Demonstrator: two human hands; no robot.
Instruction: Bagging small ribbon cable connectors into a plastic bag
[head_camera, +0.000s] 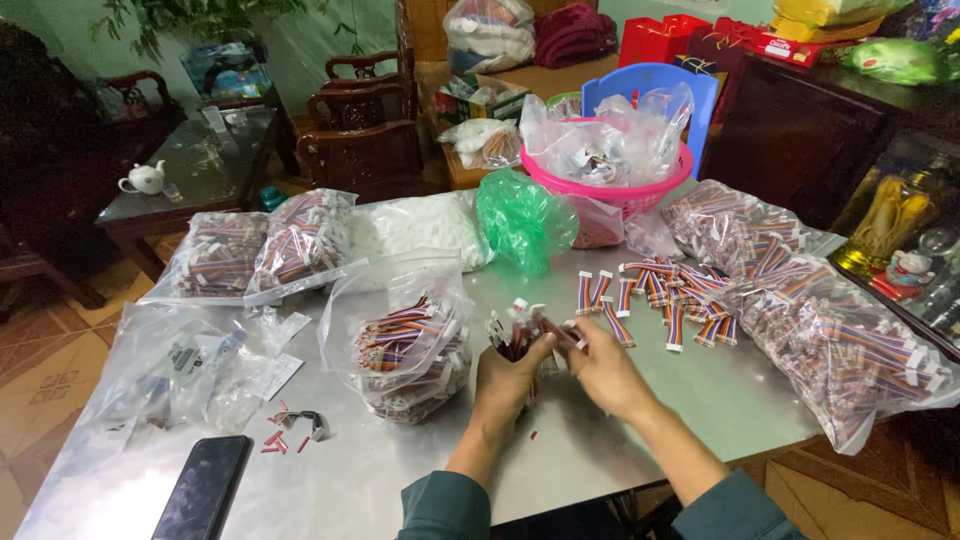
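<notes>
One head-worn view — looking steeply down, close over the metal table (700, 400).

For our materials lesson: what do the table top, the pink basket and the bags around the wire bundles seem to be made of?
Table top: probably brushed sheet metal, grey with a dull sheen. Pink basket: likely moulded plastic, with a glossy rim and slotted wall. Bags: thin clear plastic film, crinkled, with the striped wires showing through.

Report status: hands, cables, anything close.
Left hand grips bundle of short multicoloured ribbon cables. Right hand pinching its top. Clear plastic bag of cables beside left hand.
</notes>
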